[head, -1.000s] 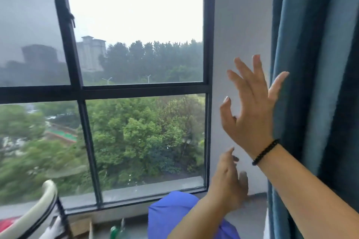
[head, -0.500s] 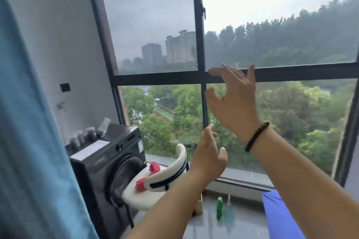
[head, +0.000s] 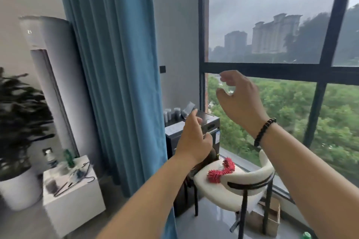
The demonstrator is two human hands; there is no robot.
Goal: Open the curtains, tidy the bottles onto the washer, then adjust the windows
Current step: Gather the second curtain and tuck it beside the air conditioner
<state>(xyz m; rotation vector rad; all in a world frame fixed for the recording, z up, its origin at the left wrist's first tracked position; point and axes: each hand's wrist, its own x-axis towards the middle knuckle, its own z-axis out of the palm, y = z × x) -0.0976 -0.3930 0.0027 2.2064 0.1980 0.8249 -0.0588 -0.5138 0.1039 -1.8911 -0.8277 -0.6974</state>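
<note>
A blue curtain (head: 116, 75) hangs bunched at the left of the big black-framed window (head: 272, 68). The dark washer (head: 194, 128) stands in the corner under the window, with grey containers (head: 172, 113) on its top. My left hand (head: 194, 139) is raised in front of the washer, fingers loosely curled, holding nothing. My right hand (head: 240, 101), a black bead bracelet on its wrist, is up before the window frame with fingers spread and empty. A clear bottle (head: 50, 158) and a green bottle (head: 69, 158) stand on a white cube table (head: 77, 196). Another green bottle (head: 306, 235) is on the floor at bottom right.
A white chair (head: 233, 182) with a red spiky toy (head: 221, 169) stands beside the washer. A cardboard box (head: 272, 217) lies behind it. A tall white air conditioner (head: 52, 68) and a potted plant (head: 19, 122) are at the left. Hangers lie on the cube table.
The view has swung left from the right curtain to the left curtain and washer. Both hands stay raised and empty, and the right hand has let go of the right curtain.
</note>
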